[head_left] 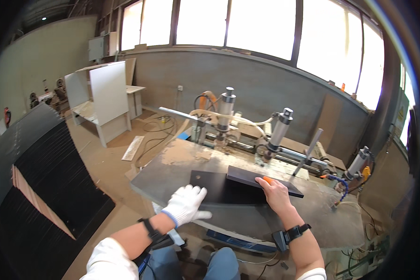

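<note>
My right hand (276, 196) is bare and grips the near edge of a narrow dark board (247, 176). A small orange thing (268, 179) shows at its fingers; I cannot make out what it is. Below and left of that board lies a second dark panel (210, 189) with a small light spot near its far left corner. My left hand (186, 205), in a white knit glove, is open beside this panel's left end, fingers stretched and thumb apart. Whether its fingertips touch the panel, I cannot tell. Both lie on a grey, dusty machine table (165, 170).
Behind the boards stand metal cylinders (277, 133) on a rail, with hoses and an upright rod (308, 151). A blue segmented hose (343, 184) is at the right. Stacked black panels (46, 172) fill the left. A white cabinet frame (109, 93) stands farther back, near floor cables.
</note>
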